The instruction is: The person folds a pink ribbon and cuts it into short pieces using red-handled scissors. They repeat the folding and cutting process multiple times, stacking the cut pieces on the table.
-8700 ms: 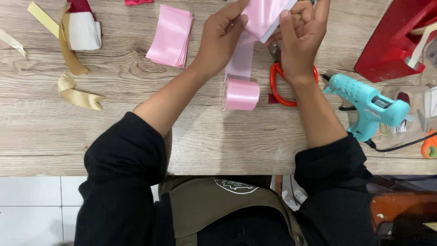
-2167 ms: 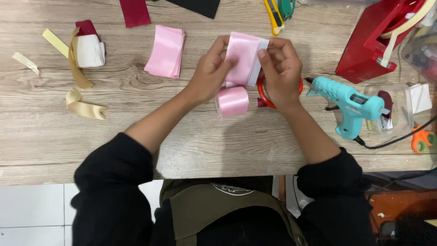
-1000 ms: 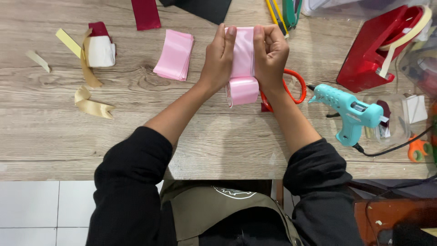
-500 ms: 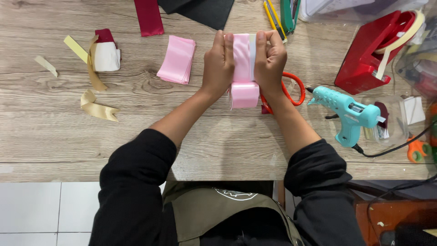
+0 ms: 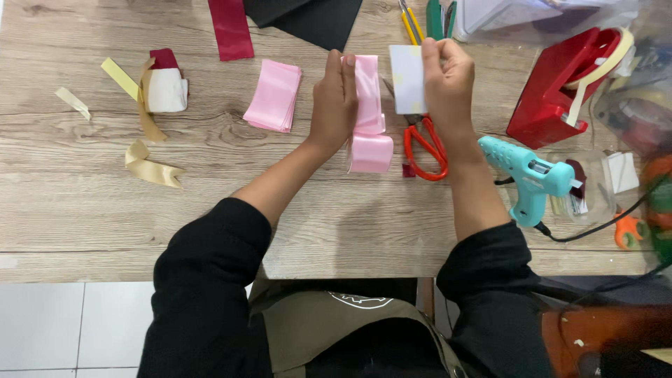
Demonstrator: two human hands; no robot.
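a length of pink ribbon [image 5: 367,91] is being pinched upright by the left hand [image 5: 334,105] over the roll [image 5: 371,152], while a white card [image 5: 408,87] is being gripped by the right hand [image 5: 448,84]. measuring seems in hand; cutting is likely being called for next. red scissors [image 5: 424,143] are lying just right; a glue gun [image 5: 532,175] is lying farther right, a pink stack [image 5: 273,105] left.

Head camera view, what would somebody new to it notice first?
Mid-table, the left hand holds a pink ribbon running down to its roll, while the right hand lifts a pale card beside it. Red-handled scissors lie just below the card, a turquoise glue gun rests to the right, and a stack of cut pink ribbon pieces sits left of the hands.
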